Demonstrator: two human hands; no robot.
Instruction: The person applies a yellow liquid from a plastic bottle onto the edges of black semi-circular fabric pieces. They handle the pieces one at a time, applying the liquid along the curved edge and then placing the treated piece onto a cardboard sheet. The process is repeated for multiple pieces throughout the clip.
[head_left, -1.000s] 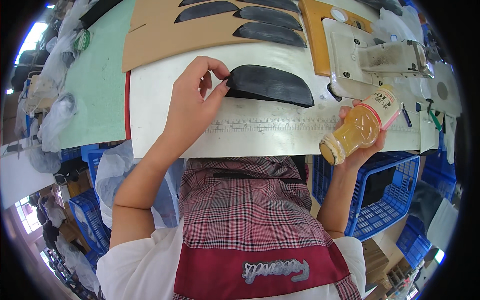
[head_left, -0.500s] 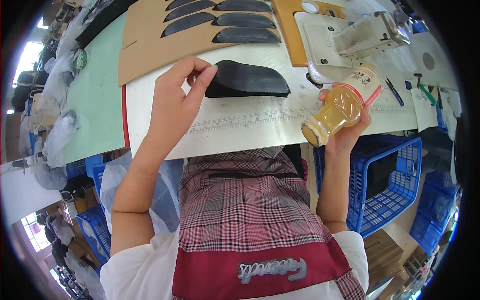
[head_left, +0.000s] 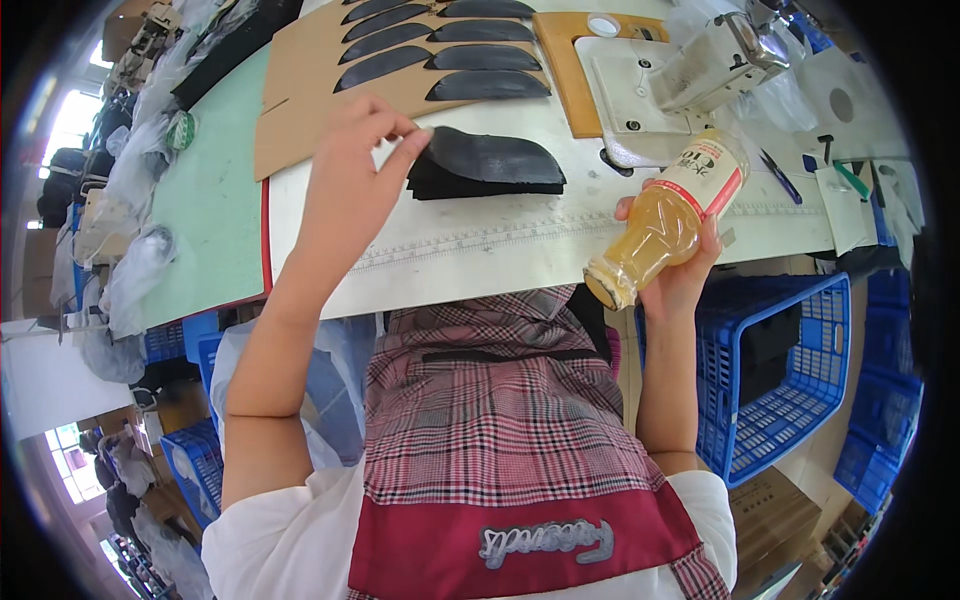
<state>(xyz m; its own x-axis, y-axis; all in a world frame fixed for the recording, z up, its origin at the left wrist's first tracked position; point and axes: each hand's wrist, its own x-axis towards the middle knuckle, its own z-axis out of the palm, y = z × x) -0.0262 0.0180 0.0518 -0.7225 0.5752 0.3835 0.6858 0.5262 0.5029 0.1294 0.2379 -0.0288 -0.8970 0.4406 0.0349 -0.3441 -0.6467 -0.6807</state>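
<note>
Head view showed the scene from above, and at 9 o'clock lay a pale green cutting mat (head_left: 205,215) on the long white worktable (head_left: 480,255). Just beside it, toward 11 o'clock, a brown cardboard sheet (head_left: 300,85) carried two rows of dark half-moon leather pieces (head_left: 440,45).

The left hand (head_left: 355,165) reached up from the lower edge to about 11 o'clock of the picture centre. Its thumb and fingertips (head_left: 405,135) were pinched on the left tip of the top piece of a small stack of black curved leather pieces (head_left: 490,165), so the hand was grasping that piece. The stack lay flat on the white table, at 12 o'clock from the person's checked red and white apron (head_left: 500,420), just below the cardboard sheet.

At 1 o'clock stood a pale grey sewing machine (head_left: 690,70) on the table, next to an orange-brown wooden board (head_left: 565,50).

The right hand (head_left: 680,270) was at 3 o'clock of the centre, over the front edge of the table. It was clenched around the lower part of a clear plastic bottle with yellow drink and a red-white label (head_left: 665,220). The bottle was tilted, its cap end pointing up toward the machine.

At 4 o'clock, under the table edge, stood a blue plastic crate (head_left: 800,380).
</note>
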